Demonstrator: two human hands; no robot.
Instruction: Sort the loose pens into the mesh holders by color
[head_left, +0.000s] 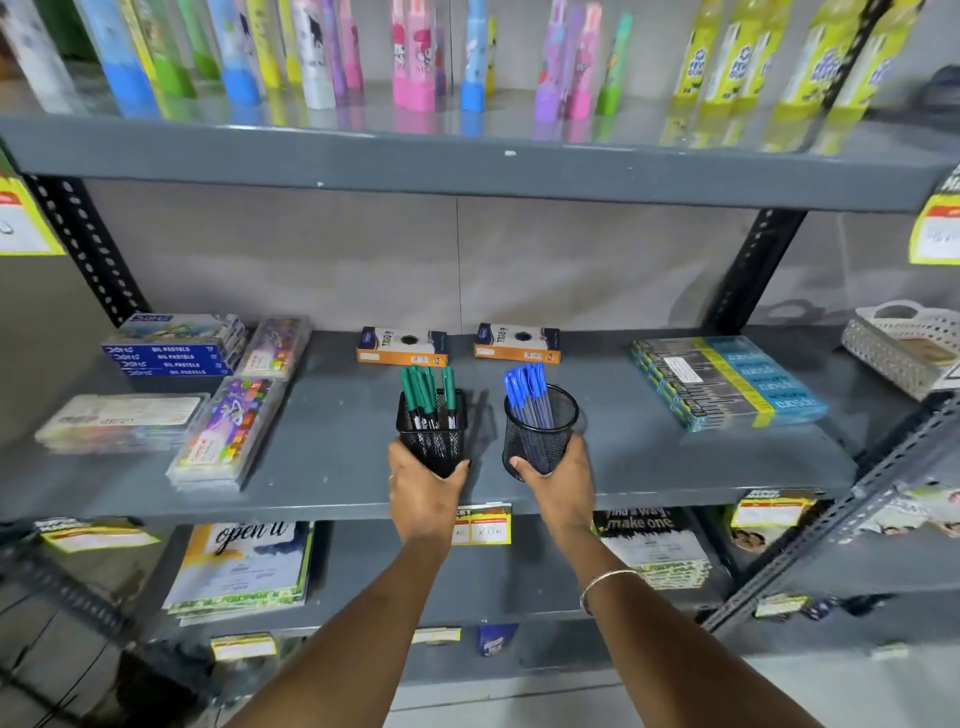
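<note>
Two black mesh holders stand side by side near the front of the grey middle shelf (332, 467). The square holder (434, 431) on the left contains several green pens (423, 392). My left hand (423, 488) grips its lower front. The round holder (543, 428) on the right contains several blue pens (524, 389), and my right hand (558, 483) wraps its lower front. No loose pens show on the shelf.
Two orange pen boxes (402, 347) (517, 343) lie behind the holders. Oil pastel boxes (174, 348) and colour packs (228, 431) sit at the left, a stack of teal packs (727, 382) at the right, a white basket (906, 345) far right. The upper shelf edge (467, 161) overhangs.
</note>
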